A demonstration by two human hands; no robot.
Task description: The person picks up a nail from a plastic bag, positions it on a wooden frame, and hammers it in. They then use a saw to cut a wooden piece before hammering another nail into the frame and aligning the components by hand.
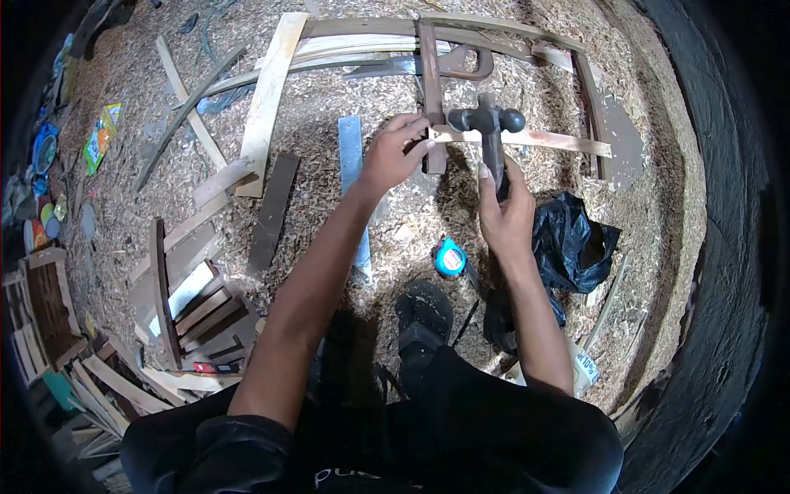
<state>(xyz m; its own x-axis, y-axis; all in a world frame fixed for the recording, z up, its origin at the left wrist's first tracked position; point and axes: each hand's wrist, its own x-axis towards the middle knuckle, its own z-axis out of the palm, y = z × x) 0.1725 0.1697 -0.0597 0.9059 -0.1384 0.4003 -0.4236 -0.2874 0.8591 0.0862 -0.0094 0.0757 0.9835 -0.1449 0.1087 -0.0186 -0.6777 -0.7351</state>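
My left hand (pixel 397 153) pinches the left end of a light wooden strip (pixel 559 142), where it meets a dark upright slat (pixel 430 74). Whether a nail is also between those fingers is too small to tell. Gripped in my right hand (pixel 508 216) is a hammer (pixel 487 123) with a dark, rounded head, held upright over the strip and hiding part of it. The strip runs right to another dark slat (pixel 594 115) of the wooden frame. Behind the frame's upright lies a handsaw (pixel 469 64).
Wood shavings (pixel 395 218) cover the ground. A blue tape measure (pixel 450 258) lies near my foot (pixel 424 317). A black plastic bag (pixel 572 243) sits at right, a metal-coloured bar (pixel 350 148) at left. Wooden pieces (pixel 202 305) pile up lower left; a dark wall edge (pixel 716 247) borders the right.
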